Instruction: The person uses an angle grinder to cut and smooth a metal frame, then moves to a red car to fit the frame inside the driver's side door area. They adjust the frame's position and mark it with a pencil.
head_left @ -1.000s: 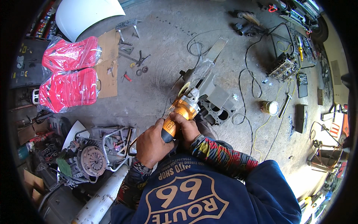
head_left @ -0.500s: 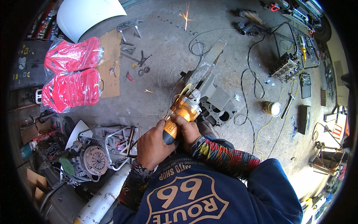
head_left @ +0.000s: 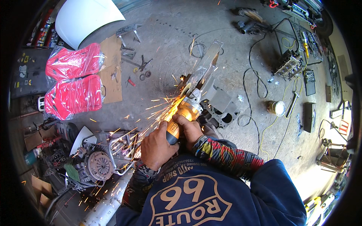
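Note:
An orange angle grinder (head_left: pixel 189 109) is in both my hands, its disc (head_left: pixel 185 90) against a long grey metal piece (head_left: pixel 206 69). My left hand (head_left: pixel 155 149) is closed round the black-ended handle part of the grinder. From the other side my right hand (head_left: pixel 189 130) grips the body, thumb on top. Bright orange sparks (head_left: pixel 166 115) stream from the disc toward the lower left, past my left hand. Under and right of the metal piece sits a grey metal casting with round holes (head_left: pixel 222 116). The disc's contact edge is partly hidden by sparks.
Red plastic-wrapped seats (head_left: pixel 75 96) lie on cardboard at left. Near them are a clutch plate on a transmission (head_left: pixel 100 164) and a white cylinder (head_left: pixel 107 201). Cables (head_left: pixel 247 88) cross the floor at right, beside an open can (head_left: pixel 278 108) and an engine head (head_left: pixel 289 64).
A dense stream of sparks now flies from the disc to the lower left; earlier only a few showed. Both hands keep their grip, and the view has shifted slightly.

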Motion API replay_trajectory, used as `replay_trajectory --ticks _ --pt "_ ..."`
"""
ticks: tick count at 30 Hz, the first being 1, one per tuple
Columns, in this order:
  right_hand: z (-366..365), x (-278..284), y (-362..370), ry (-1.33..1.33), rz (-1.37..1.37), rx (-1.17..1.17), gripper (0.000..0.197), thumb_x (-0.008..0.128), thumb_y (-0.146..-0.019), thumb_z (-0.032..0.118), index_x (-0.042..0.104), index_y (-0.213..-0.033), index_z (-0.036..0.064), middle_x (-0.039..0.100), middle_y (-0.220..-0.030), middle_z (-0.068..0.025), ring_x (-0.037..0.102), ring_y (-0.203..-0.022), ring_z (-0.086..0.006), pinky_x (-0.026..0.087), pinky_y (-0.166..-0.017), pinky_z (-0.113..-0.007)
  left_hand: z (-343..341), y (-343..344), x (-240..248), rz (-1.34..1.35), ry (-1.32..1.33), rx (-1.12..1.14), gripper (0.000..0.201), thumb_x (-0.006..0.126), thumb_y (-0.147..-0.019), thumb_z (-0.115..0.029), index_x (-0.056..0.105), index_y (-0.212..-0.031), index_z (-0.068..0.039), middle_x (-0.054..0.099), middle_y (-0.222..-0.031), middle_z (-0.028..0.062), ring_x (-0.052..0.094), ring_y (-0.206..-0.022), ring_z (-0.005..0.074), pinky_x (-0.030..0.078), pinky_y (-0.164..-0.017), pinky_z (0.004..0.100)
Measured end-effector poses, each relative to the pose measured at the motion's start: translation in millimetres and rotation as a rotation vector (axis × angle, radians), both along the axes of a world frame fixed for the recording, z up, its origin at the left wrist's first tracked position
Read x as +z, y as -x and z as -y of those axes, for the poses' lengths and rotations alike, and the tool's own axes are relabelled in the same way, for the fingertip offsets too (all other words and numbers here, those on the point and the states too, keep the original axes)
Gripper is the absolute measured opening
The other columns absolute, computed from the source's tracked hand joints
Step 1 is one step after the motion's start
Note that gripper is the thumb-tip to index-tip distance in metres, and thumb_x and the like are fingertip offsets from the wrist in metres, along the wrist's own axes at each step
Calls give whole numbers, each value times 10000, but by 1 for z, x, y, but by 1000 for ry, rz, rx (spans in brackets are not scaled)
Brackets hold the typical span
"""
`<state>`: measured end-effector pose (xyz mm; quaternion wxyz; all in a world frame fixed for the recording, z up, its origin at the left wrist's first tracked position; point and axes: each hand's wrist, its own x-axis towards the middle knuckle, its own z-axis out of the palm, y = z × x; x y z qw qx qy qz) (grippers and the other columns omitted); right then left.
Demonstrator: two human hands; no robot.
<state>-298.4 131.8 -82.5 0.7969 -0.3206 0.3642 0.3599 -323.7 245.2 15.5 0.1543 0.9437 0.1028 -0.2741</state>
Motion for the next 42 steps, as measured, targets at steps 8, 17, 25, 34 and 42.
replay_trajectory --ticks 8,17,25,34,42 --pt "2 -9 -1 41 2 48 438 794 -820 242 647 -1119 -42 704 -999 -124 704 -851 -247 580 -787 -384 4 -6 1 -53 -27 -11 780 811 -701 -317 497 -1344 -7 697 -945 251 695 -892 423 552 -766 498" --pt "6 3 -6 29 -85 103 454 785 -823 254 635 -1140 -34 706 -993 -125 708 -830 -258 589 -775 -401 5 -6 3 -74 -13 8 779 809 -677 -311 502 -1328 -13 696 -950 249 692 -899 426 550 -776 514" --pt "7 5 -5 -17 -82 73 461 789 -814 262 647 -1120 -52 708 -975 -137 714 -832 -267 591 -778 -413 7 -6 4 -85 -56 -5 780 817 -657 -335 505 -1299 -20 691 -960 235 690 -914 427 549 -782 514" --pt "8 8 -5 -70 -109 65 464 791 -807 278 661 -1121 -38 711 -998 -140 717 -863 -275 593 -790 -425 6 -11 11 -58 -60 -61 725 809 -680 -325 521 -1277 -31 705 -946 237 697 -900 420 551 -803 503" --pt "1 3 5 -171 -152 60 440 789 -813 277 640 -1132 14 700 -998 -106 702 -841 -246 581 -786 -398 4 -8 23 -94 -57 -26 677 810 -683 -261 555 -1263 -21 703 -906 258 689 -862 449 546 -777 516"
